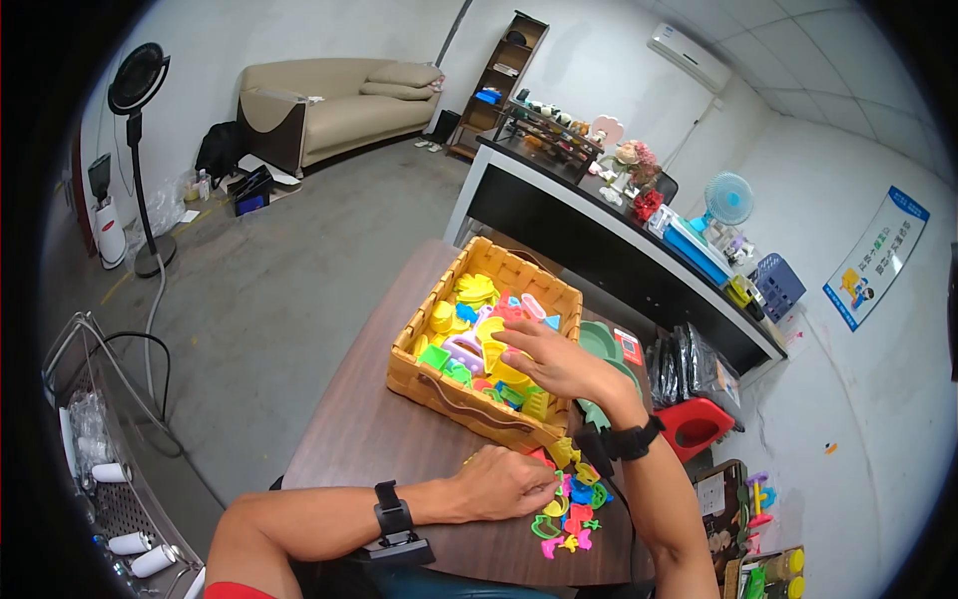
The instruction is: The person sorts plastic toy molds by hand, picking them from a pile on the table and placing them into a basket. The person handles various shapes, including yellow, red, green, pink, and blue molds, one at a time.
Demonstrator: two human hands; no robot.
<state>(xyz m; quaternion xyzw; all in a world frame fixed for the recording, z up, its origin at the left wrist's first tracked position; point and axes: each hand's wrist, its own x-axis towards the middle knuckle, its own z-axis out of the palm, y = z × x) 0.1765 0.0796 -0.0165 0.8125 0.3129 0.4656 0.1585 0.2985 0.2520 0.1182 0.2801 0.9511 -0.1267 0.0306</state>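
Note:
A woven tan basket stands on the brown table, filled with colourful plastic toy pieces. Over its right side reaches my right hand, fingers stretched and apart, close to yellow pieces. A purple piece and a green block lie just left of these. In front of the basket, my left hand rests low at the table with curled fingers; whether something is inside them is hidden. Right beside it is a loose pile of small coloured plastic shapes, among them pink, yellow, green and blue ones.
Green round dishes sit right of the basket on the table. Beyond stands a black-topped desk with a blue fan. A red stool is at the right; a metal rack stands at the left.

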